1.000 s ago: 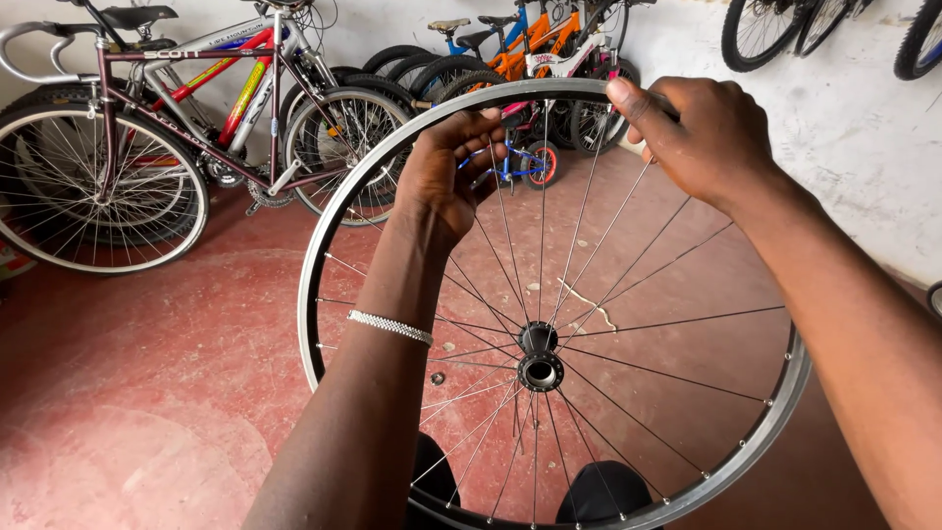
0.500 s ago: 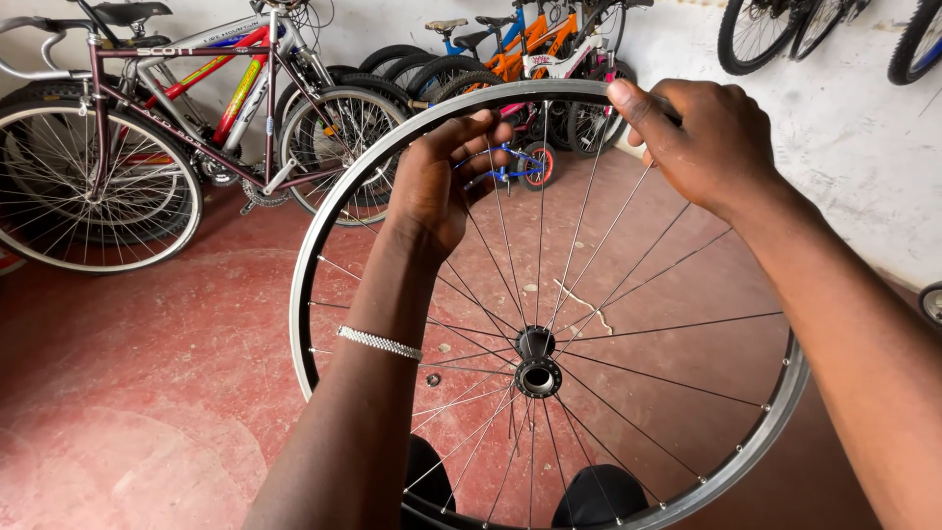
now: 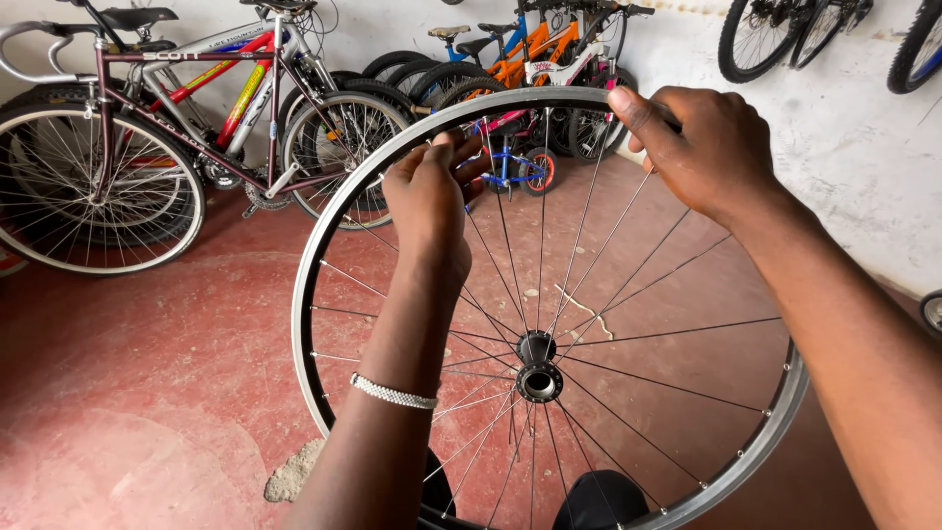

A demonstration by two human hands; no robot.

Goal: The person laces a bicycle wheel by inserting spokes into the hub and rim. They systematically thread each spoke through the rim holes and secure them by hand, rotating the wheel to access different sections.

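A bare spoked bicycle wheel [image 3: 540, 368] stands upright in the middle of the frame over the red floor [image 3: 147, 393]. The right hand [image 3: 702, 142] grips its silver rim at the top; the left hand [image 3: 427, 201] pinches a spoke just under the rim, upper centre. Parked bicycles [image 3: 186, 128] line the wall at upper left.

wheel rim [image 3: 339, 211] tilted slightly leftward in view

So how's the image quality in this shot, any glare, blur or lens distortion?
Head view: soft, even daylight, faint shadows on the red floor; mild sheen on the bare silver spoked wheel rim; left hand and right hand sharp, no motion blur; wide lens bows the edges, and the forearms look oversized.
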